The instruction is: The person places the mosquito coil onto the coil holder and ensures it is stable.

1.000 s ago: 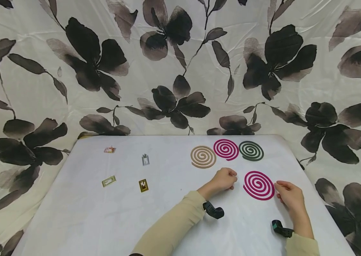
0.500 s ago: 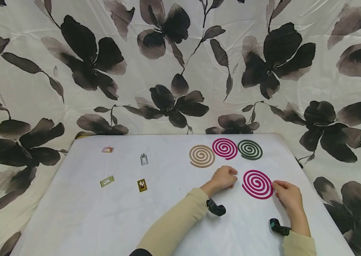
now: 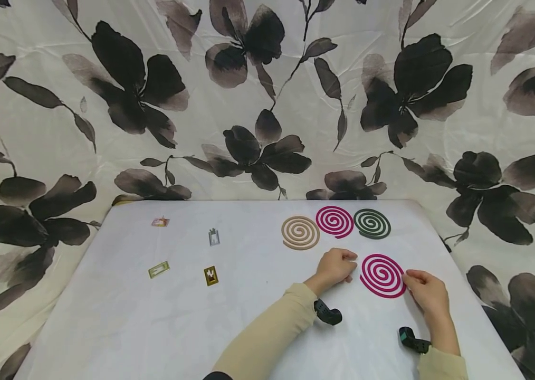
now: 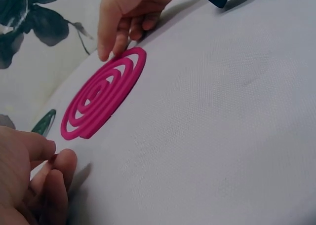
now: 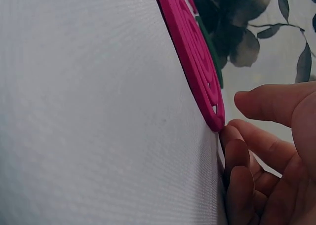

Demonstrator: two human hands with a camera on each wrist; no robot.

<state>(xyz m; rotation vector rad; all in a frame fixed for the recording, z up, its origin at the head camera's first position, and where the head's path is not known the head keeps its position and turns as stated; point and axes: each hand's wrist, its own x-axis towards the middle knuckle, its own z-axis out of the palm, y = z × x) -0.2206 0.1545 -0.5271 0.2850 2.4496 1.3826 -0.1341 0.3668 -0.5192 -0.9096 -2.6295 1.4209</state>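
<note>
So there's a pink coil (image 3: 383,275) lying flat on the white tabletop (image 3: 248,253), near right part of the scene, with a hand on either side of it. The right hand (image 3: 428,290) is at its right edge. In the right wrist view the fingers (image 5: 238,153) are loosely bent with the tips up against the rim, while the thumb (image 5: 266,102) hangs clear of it, so it's a light touch and no grasp. The left hand (image 3: 335,265) sits just left of the coil, not touching it. Its fingers are loosely curled, thumb tip close to the index, nothing held.

Farther back on the right there's a row of three more coils: tan (image 3: 300,233) on the left, another pink one (image 3: 334,221) in the middle, green (image 3: 372,224) on the right. They're packed so close I can't tell if they touch.

Over on the left, well apart from the coils, four little tags are spread out in a rough square. Far left is a pinkish-orange tag (image 3: 160,221), with a silver tag (image 3: 214,237) to its right. Nearer, a pale gold tag (image 3: 159,269) lies at a slant, and a darker gold tag (image 3: 211,276) is on its right.

Both sleeves (image 3: 272,332) are beige, and each wrist has a black camera (image 3: 327,312) strapped on. Behind the tabletop hangs a pale cloth (image 3: 267,68) with big dark flowers.
</note>
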